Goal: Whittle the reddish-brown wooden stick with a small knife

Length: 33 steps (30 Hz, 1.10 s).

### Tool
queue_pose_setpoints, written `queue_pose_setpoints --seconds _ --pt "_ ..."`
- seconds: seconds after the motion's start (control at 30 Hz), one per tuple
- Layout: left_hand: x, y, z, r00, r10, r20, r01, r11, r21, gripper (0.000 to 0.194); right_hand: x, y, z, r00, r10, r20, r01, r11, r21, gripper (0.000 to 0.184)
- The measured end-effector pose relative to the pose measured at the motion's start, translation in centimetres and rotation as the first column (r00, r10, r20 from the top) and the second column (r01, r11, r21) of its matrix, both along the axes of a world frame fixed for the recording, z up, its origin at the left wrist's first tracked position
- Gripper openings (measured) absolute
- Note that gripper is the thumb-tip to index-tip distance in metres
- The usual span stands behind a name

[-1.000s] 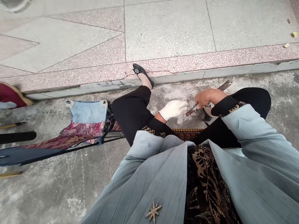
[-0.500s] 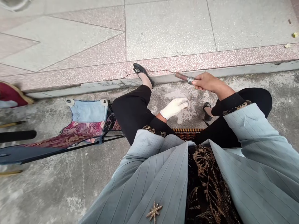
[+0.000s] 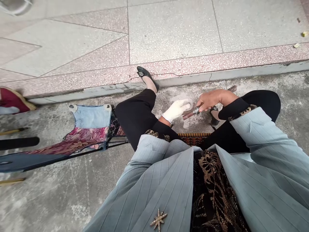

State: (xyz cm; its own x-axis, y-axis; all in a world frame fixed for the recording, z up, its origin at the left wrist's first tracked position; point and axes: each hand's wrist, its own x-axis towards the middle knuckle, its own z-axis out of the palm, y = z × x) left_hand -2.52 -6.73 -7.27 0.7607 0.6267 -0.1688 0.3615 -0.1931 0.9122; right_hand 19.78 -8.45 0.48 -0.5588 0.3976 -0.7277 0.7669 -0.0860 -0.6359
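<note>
My left hand (image 3: 176, 110), in a white knitted glove, is low between my knees with its fingers curled together. Something pale and small may be at its fingertips, too blurred to name. My bare right hand (image 3: 211, 98) grips a brown stick-like tool (image 3: 189, 114) bound with silvery wire beside the fingers. One end of the tool slants down to the left, close to the gloved fingers; whether they touch I cannot tell. A brown end also shows beyond my right wrist.
Beneath me is a woven wicker seat (image 3: 194, 139). A folding chair with floral cloth (image 3: 84, 137) stands at the left, near another person's red shoe (image 3: 13, 101). A low kerb (image 3: 101, 89) edges the tiled pavement ahead. Pale scraps (image 3: 296, 45) lie at the upper right.
My right hand has turned, swinging the tool's wire-bound end from near the kerb down toward my gloved hand. My left hand has shifted slightly left.
</note>
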Motion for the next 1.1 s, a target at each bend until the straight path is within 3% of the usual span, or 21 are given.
queue_pose_setpoints --seconds 0.1,0.17,0.23,0.3,0.33,0.5,0.63,0.7,0.77,0.87,0.93,1.0,1.07,1.1 --pt "0.1 0.2 -0.8 0.994 0.050 0.093 -0.031 0.981 -0.192 0.043 1.0 0.1 1.6 0.958 -0.107 -0.266 0.107 0.994 -0.016 0.033" --pt "0.2 -0.1 -0.8 0.990 0.067 0.128 -0.027 0.957 -0.290 0.045 1.6 0.2 2.1 0.900 -0.264 -0.345 0.303 0.951 0.063 0.038" --pt "0.4 -0.5 -0.5 0.985 0.042 0.165 0.017 0.940 -0.341 0.044 1.9 0.4 2.1 0.842 -0.425 -0.332 0.498 0.848 0.179 0.042" --pt "0.5 -0.8 0.1 0.981 0.008 0.193 0.060 0.936 -0.347 0.042 1.9 0.7 1.7 0.816 -0.525 -0.240 0.576 0.771 0.273 0.043" --pt "0.6 -0.9 0.4 0.981 0.003 0.194 0.064 0.938 -0.340 0.040 1.8 0.8 1.4 0.817 -0.551 -0.173 0.576 0.758 0.306 0.041" --pt "0.8 -1.2 1.5 0.993 -0.005 0.119 0.030 0.978 -0.204 0.030 1.2 1.4 0.8 0.849 -0.514 0.123 0.419 0.797 0.435 0.031" --pt "0.6 -1.1 1.0 0.998 -0.053 0.035 0.054 0.998 -0.035 0.031 0.3 1.5 0.4 0.857 -0.382 0.346 0.158 0.833 0.530 0.034" --pt "0.4 -0.9 0.8 0.997 -0.076 -0.031 0.078 0.996 0.040 0.032 -0.1 1.3 0.0 0.849 -0.273 0.452 0.024 0.875 0.483 0.035" --pt "0.0 -0.5 0.8 0.992 -0.093 -0.086 0.103 0.988 0.118 0.032 -0.5 1.0 -0.2 0.864 -0.121 0.489 -0.069 0.933 0.352 0.032" --pt "-0.5 0.2 1.0 0.986 -0.124 -0.108 0.140 0.977 0.159 0.028 -0.5 0.3 0.2 0.950 0.081 0.302 -0.115 0.989 0.095 0.027" --pt "-0.7 0.4 1.0 0.987 -0.151 -0.051 0.156 0.982 0.111 0.027 -0.2 -0.1 0.8 0.994 0.096 0.057 -0.094 0.995 -0.035 0.026" --pt "-0.6 0.3 0.6 0.992 -0.111 0.055 0.111 0.994 0.010 0.029 0.3 -0.3 1.6 0.987 0.001 -0.160 -0.012 0.998 -0.069 0.031" --pt "-0.3 0.1 0.3 0.990 -0.016 0.140 0.032 0.993 -0.112 0.032 0.6 -0.3 2.1 0.941 -0.185 -0.282 0.195 0.981 0.008 0.038" --pt "-0.2 -0.1 0.2 0.987 0.016 0.159 0.010 0.987 -0.158 0.033 0.7 -0.2 2.2 0.908 -0.291 -0.300 0.325 0.943 0.071 0.040"
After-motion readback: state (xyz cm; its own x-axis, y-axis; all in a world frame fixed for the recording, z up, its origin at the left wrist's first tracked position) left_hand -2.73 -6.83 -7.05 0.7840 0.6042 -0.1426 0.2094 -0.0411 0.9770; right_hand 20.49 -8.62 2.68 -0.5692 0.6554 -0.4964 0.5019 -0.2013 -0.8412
